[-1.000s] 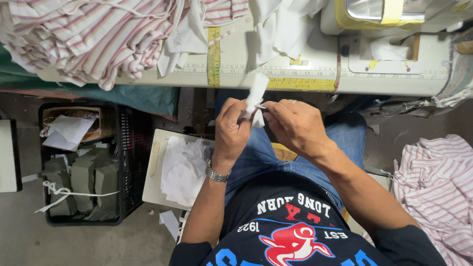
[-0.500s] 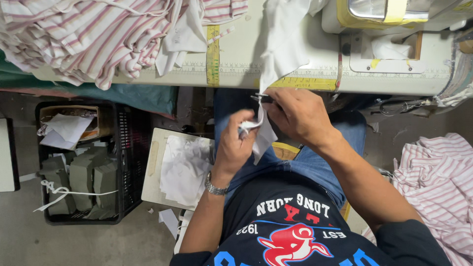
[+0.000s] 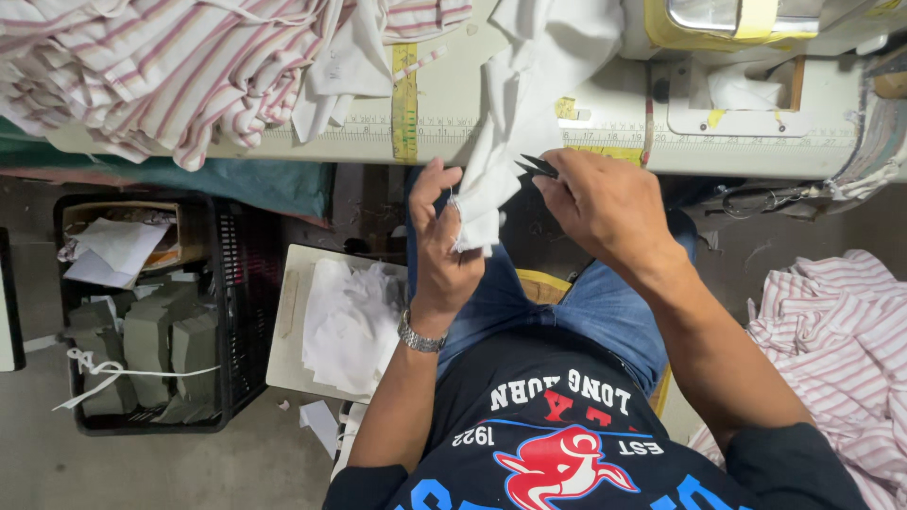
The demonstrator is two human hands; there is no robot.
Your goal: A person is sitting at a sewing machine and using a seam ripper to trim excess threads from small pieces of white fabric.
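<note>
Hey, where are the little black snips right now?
In the head view, the black snips are in the right hand, blades pointing left toward the white cloth held by the left hand, just below the sewing table edge.

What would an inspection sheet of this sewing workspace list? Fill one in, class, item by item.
Surface: pale sewing table with ruler strips along its edge.
Job's things: white cloth hanging from the table; small dark snips.
Clutter: striped garments piled on the table; more striped cloth lower down; black crate of grey pieces.
Grip: left hand pinches the white cloth; right hand holds the snips.
Cables: nothing seen.
Surroundings: tray with white scraps, grey floor.
</note>
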